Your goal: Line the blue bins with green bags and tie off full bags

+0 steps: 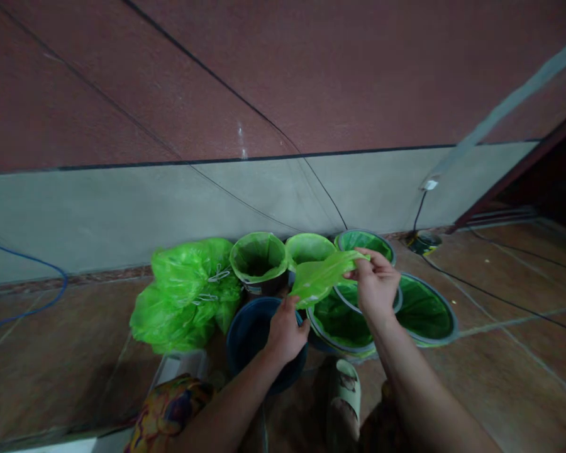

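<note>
Bag (319, 277), long axis rising rightward: right hand (376, 280) pinching upper end; left hand (285, 332), grip unclear, at lower, nearer tub (241, 336)

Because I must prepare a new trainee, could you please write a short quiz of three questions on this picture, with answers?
1. What do the left hand and right hand hold between them?
2. True or false: no green liner shows inside the blue tub.
3. Fill in: in the picture, the bulging green bags lie to the ___ of the blue tub.

Key: 1, green plastic film; 2, true; 3, left.
</note>
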`<state>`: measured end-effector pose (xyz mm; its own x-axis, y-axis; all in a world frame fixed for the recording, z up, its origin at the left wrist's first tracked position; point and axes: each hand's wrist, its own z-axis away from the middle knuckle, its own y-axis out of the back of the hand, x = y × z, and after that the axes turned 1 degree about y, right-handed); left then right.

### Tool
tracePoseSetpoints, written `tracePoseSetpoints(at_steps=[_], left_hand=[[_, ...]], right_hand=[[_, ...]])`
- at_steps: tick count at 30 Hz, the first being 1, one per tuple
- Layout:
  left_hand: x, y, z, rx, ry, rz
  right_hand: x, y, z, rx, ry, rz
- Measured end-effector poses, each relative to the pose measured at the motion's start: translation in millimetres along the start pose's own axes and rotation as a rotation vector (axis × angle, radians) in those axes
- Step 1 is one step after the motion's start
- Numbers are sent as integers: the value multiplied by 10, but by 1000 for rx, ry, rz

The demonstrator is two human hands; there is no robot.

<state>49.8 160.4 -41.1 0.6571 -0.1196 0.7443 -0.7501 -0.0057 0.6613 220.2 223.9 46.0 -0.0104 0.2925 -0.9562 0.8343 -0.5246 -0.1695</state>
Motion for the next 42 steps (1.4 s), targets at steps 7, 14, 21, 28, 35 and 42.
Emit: tracePoseSetpoints(at_steps=[7,14,21,28,35,42], left_hand=[[-99,-148,-181,141,-94,-169],[-97,-142,-374,94,-124,-261],[-110,-84,-482,100,1,-138],[-292,267,-557,232,-13,-141],[119,919,-164,48,-458,-80],[519,1594,373,-462,-581,-585]], right_hand=[[-132,-50,37,-69,-215,-347],[-140,113,-99,-99,-403,-572],[-127,432,-419,-49,-351,-602],[-109,660,-615,112,-285,-550],[-75,762,-718,316,-255,-420],[72,821,-586,401,-100,-83]])
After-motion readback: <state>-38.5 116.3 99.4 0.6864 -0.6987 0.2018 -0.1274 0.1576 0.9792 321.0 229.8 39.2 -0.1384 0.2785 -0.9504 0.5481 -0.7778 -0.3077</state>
